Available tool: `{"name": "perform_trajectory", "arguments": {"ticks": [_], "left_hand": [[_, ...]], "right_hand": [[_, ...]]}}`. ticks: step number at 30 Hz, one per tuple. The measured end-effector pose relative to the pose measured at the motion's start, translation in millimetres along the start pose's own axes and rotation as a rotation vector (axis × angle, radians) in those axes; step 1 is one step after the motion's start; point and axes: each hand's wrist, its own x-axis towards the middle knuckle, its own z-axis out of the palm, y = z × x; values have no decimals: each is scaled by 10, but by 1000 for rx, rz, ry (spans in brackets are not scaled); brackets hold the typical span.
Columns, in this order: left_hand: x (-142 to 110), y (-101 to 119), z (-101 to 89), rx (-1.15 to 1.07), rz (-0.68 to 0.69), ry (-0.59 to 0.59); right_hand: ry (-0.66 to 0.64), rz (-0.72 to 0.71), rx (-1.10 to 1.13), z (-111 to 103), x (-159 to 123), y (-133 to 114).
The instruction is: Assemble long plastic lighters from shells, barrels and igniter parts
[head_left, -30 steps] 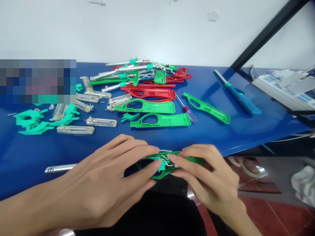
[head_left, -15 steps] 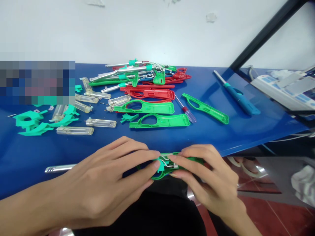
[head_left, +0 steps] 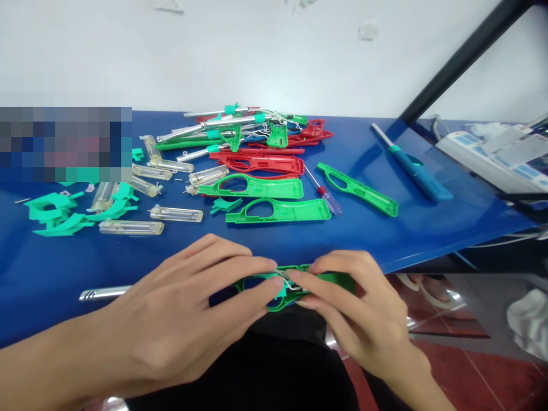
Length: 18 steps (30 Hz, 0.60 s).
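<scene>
Between my hands, at the table's front edge, is a green lighter shell half [head_left: 338,279] with its inner parts exposed. My left hand [head_left: 188,302] is closed on its left part, fingertips beside a teal trigger [head_left: 280,292]. My right hand [head_left: 359,305] grips the middle from the right, its index fingertip on white wires [head_left: 290,281] inside the shell. A metal lighter tube [head_left: 105,293] sticks out to the left from behind my left hand. My fingers hide much of the inside.
Green shell halves [head_left: 291,210], red shell halves [head_left: 274,164] and a screwdriver [head_left: 329,200] lie on the blue table [head_left: 180,257]. Clear fuel tanks [head_left: 132,228] and teal triggers [head_left: 49,206] are at left. A whole blue lighter [head_left: 417,171] lies right; metal tubes [head_left: 231,121] pile up behind.
My right index fingertip has moved slightly left over the white wires, and my left fingertip has shifted a little right at the teal trigger. The shell stays in both hands.
</scene>
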Motion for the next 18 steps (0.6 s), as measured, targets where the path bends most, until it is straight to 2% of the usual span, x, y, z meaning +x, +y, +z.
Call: {"name": "perform_trajectory", "arguments": {"ticks": [3,18], "left_hand": [[9,7,1,18,-63,28],[-15,6,2,30,-68,77]], "right_hand": [[-6,4,1,-1,-1,1],[17,5,9,12,-1,0]]}}
